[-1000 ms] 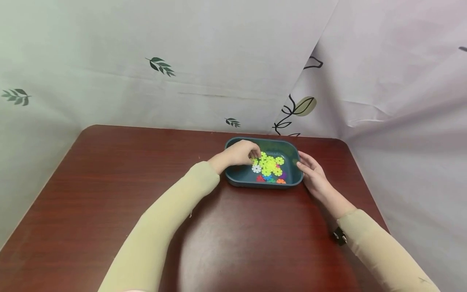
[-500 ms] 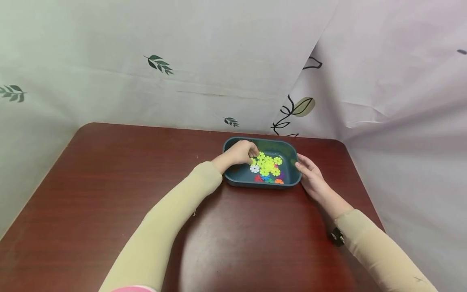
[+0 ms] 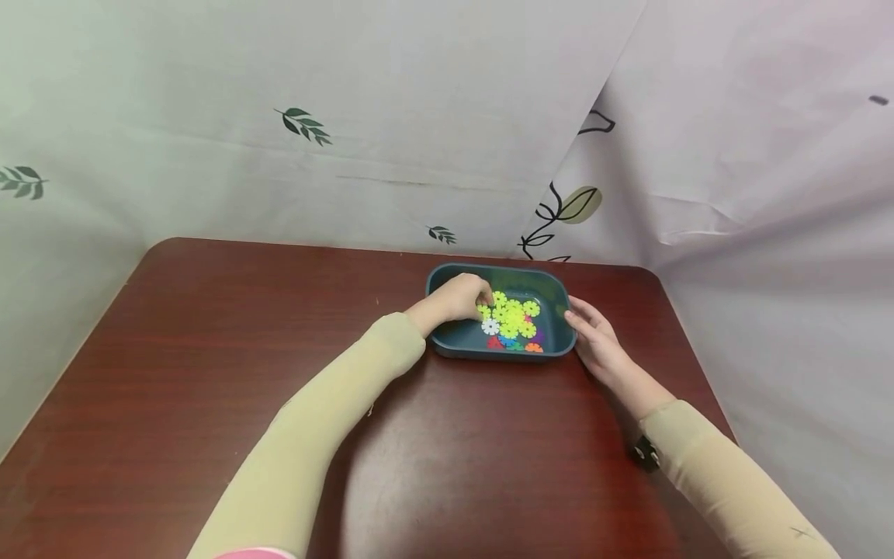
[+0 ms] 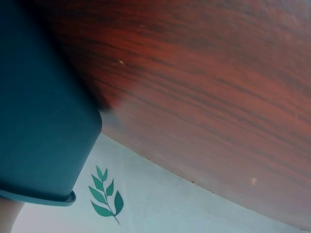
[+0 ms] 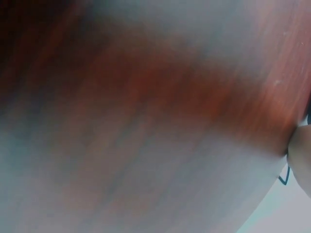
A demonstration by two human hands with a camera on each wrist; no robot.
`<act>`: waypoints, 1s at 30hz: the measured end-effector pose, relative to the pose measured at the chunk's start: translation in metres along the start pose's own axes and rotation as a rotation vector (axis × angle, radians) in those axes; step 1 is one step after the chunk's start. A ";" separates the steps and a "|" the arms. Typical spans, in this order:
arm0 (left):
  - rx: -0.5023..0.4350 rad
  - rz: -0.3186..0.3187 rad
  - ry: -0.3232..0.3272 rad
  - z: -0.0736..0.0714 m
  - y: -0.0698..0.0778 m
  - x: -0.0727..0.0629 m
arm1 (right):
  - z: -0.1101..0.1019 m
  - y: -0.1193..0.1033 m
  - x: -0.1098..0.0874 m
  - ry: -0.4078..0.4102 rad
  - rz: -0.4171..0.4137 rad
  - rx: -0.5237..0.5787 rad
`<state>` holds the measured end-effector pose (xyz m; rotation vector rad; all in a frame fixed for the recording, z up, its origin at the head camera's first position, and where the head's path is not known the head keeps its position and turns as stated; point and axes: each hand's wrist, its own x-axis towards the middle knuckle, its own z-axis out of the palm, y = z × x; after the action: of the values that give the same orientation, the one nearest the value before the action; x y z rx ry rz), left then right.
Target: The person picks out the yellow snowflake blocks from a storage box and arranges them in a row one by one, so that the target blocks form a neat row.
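Observation:
A dark blue-green plastic tray [image 3: 461, 341] sits near the table's back edge. Inside lie several flower-shaped snowflake discs, mostly yellow ones [image 3: 513, 314], with a white disc [image 3: 490, 327] beside them. My left hand [image 3: 457, 297] reaches over the tray's left side, its fingers bent down at the left end of the yellow pile. Whether it pinches a yellow disc there I cannot tell. At the tray's right end my right hand [image 3: 599, 341] grips the rim, thumb on top and fingers outside. The left wrist view shows the tray's outer wall [image 4: 43, 121].
Red [image 3: 494, 342], blue, green, purple and orange [image 3: 534, 348] discs lie along the tray's front inside. The tray stands on a reddish-brown wooden table [image 3: 279, 310]. A pale curtain with leaf prints [image 3: 419, 116] hangs behind the table and along its right side.
My left hand stays at the pile, its fingers shifting slightly down. The white disc has slid a little to the right in the tray. My right hand keeps its grip on the rim.

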<state>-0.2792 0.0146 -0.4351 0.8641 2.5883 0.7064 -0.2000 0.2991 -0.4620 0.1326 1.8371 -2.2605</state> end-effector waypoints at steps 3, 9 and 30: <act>0.000 0.003 -0.002 0.001 0.000 -0.001 | 0.001 0.002 -0.001 0.008 -0.003 -0.001; -0.050 0.013 0.011 0.001 -0.001 -0.003 | 0.001 0.004 -0.002 0.007 -0.006 -0.012; -0.323 0.094 0.163 -0.052 -0.017 -0.021 | 0.009 0.001 0.005 0.000 -0.022 0.036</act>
<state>-0.2938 -0.0289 -0.3982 0.8578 2.4804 1.2282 -0.2040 0.2899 -0.4623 0.1194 1.8065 -2.3094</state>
